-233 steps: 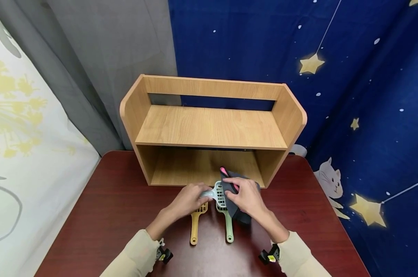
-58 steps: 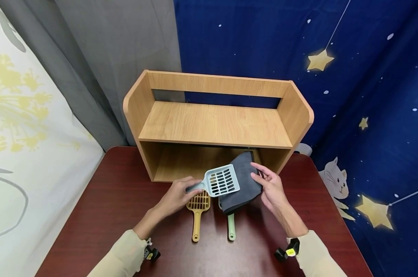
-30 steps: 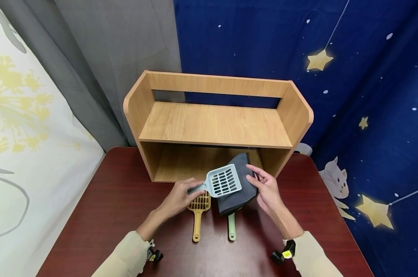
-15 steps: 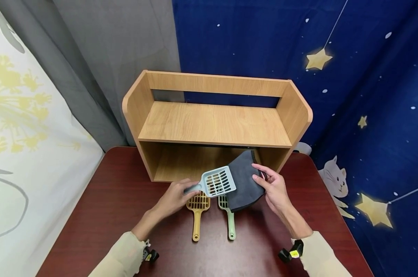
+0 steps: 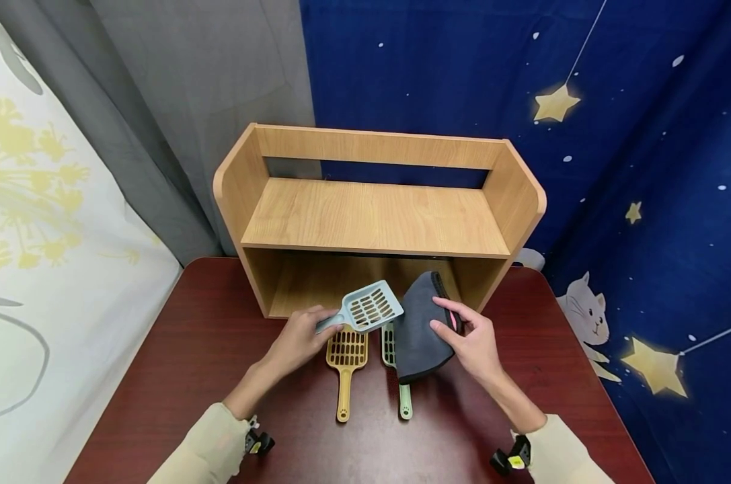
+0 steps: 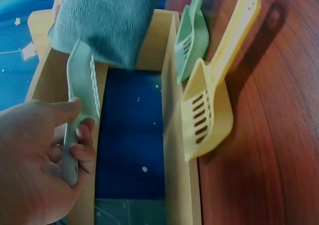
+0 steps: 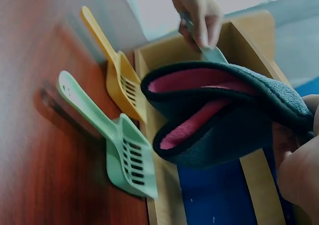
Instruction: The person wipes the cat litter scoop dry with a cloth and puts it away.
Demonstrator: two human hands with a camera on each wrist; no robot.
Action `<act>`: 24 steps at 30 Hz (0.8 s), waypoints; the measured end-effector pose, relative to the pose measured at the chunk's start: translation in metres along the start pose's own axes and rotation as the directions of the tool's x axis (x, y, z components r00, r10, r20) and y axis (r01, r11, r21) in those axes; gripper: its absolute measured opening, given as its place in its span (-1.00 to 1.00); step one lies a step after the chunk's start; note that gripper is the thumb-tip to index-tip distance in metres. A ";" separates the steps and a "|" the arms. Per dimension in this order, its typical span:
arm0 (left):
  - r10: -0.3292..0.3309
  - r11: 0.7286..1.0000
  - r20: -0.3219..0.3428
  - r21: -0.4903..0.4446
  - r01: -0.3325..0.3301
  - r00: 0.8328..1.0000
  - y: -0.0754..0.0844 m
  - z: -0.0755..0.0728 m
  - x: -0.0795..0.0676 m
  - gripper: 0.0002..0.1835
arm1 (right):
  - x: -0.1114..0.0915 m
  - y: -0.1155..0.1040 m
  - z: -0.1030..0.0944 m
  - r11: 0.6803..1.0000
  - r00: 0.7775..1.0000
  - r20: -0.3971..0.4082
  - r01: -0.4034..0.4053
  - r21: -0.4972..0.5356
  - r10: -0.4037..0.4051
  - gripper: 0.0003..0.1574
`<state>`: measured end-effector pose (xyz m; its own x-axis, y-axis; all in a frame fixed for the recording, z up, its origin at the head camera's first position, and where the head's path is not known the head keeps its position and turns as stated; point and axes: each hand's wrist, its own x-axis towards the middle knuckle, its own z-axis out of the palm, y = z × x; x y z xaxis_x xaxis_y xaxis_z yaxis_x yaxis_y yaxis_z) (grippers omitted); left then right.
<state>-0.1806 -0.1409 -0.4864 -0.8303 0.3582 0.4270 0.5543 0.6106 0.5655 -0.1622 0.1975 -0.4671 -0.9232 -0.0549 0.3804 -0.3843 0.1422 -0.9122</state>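
My left hand (image 5: 298, 339) grips the handle of a light blue litter scoop (image 5: 371, 308), holding it raised with the slotted pan toward the right. My right hand (image 5: 471, 339) pinches a folded dark grey cloth (image 5: 422, 329) at its right edge. Pink lining shows between the cloth's folds in the right wrist view, where black binding (image 7: 199, 65) runs along its edges. Beneath the blue scoop, a yellow litter scoop (image 5: 345, 376) lies on the table, handle toward me. Beside it is a green litter scoop (image 5: 405, 400), partly hidden by the cloth.
A two-tier wooden shelf (image 5: 374, 215) stands at the back of the dark red table (image 5: 208, 363), just beyond the scoops. Behind it hang a grey curtain (image 5: 208, 74) and a blue star-patterned curtain (image 5: 432, 67). A white patterned cloth (image 5: 44, 269) hangs at the left.
Earlier the cloth lay against the blue scoop's pan; now they are slightly apart. Over the last half second the scoop has moved up and left, and the cloth's top has tipped lower.
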 end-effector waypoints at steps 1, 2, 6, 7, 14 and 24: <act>-0.007 1.000 -0.006 0.000 0.007 1.000 0.001 0.001 0.001 -0.68 | -0.002 -0.001 0.004 1.000 1.000 0.005 0.015 -0.005 -0.015 -0.47; -0.013 1.000 -0.012 -0.001 0.013 1.000 0.003 0.001 0.001 -0.69 | -0.004 -0.001 0.008 1.000 1.000 0.007 0.022 0.002 -0.022 -0.46; -0.048 0.999 -0.017 -0.006 0.048 0.999 0.011 0.005 0.004 -0.69 | -0.011 -0.004 0.029 0.997 1.000 0.012 0.025 0.072 -0.026 -0.43; -0.060 0.998 -0.012 -0.006 0.060 0.998 0.013 0.006 0.005 -0.69 | -0.013 -0.004 0.034 0.995 1.000 0.008 0.018 0.095 -0.019 -0.42; -0.085 0.996 -0.004 -0.020 0.085 0.996 0.030 0.012 0.013 -0.68 | -0.025 -0.004 0.065 0.993 0.998 -0.017 0.063 0.103 -0.061 -0.44; -0.089 0.996 -0.006 0.004 0.089 0.996 0.037 0.015 0.017 -0.72 | -0.029 -0.004 0.075 0.995 0.996 -0.010 0.088 0.052 -0.087 -0.45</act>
<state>-0.1751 -0.1023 -0.4687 -0.8760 0.2979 0.3793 0.4778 0.6432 0.5983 -0.1341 0.1241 -0.4860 -0.8860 -0.0568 0.4601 -0.4635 0.0851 -0.8820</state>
